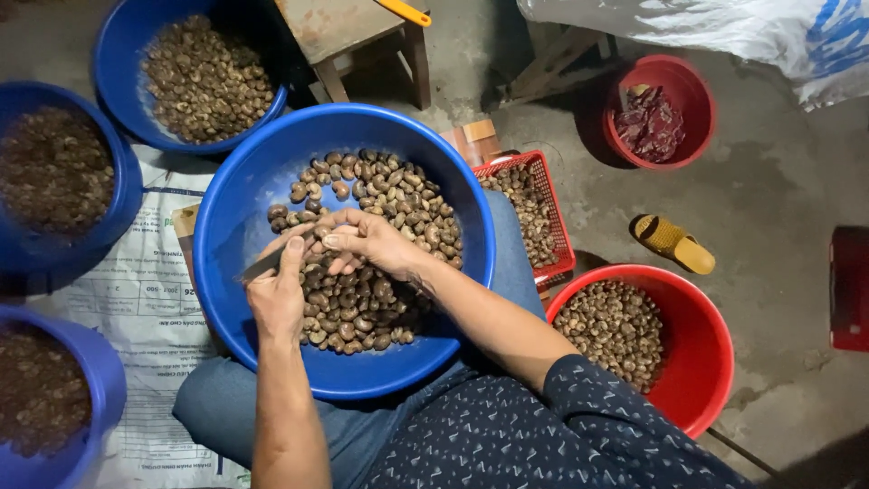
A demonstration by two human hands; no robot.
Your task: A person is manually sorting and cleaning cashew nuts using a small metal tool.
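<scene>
At the centre of the frame a big blue basin sits on the person's lap, and over its heap of brown nuts the two hands meet — the left hand closed round a small dark blade, the right hand pinching a single nut at its fingertips. This looks like the peeling step, one nut being scraped; the next stroke calls for a steady pinch and a short, controlled cut. The blade's long axis runs lower left to upper right — tip toward the nut.
</scene>
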